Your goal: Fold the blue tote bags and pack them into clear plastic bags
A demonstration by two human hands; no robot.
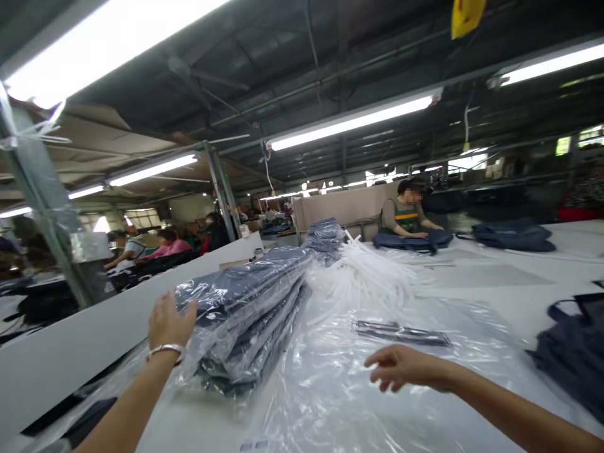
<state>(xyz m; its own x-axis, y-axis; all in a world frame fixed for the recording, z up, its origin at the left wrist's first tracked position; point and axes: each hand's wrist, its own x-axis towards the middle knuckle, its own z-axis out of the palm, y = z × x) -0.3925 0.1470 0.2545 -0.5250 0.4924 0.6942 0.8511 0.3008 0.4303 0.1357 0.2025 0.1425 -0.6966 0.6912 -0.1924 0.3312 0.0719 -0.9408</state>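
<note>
My left hand (pixel 170 322), with a bangle at its wrist, is open with fingers spread at the near left corner of a stack of dark blue folded fabric items in clear plastic bags (pixel 250 283). Whether it touches the plastic I cannot tell. Above clear plastic sheeting (pixel 325 390) on the table hovers my right hand (pixel 401 368), fingers apart and slightly curled, holding nothing. Just beyond it, a small clear packet with dark strips inside (pixel 401 333) lies on the plastic. A heap of white strips (pixel 368 270) rests beside the bagged stack.
Dark blue fabric bags (pixel 573 346) lie at the right edge, and another dark blue piece (pixel 512 234) sits farther back. Across the table a co-worker (pixel 408 211) handles dark blue fabric. A low white partition (pixel 94 358) runs along the left, near a metal post (pixel 51 207).
</note>
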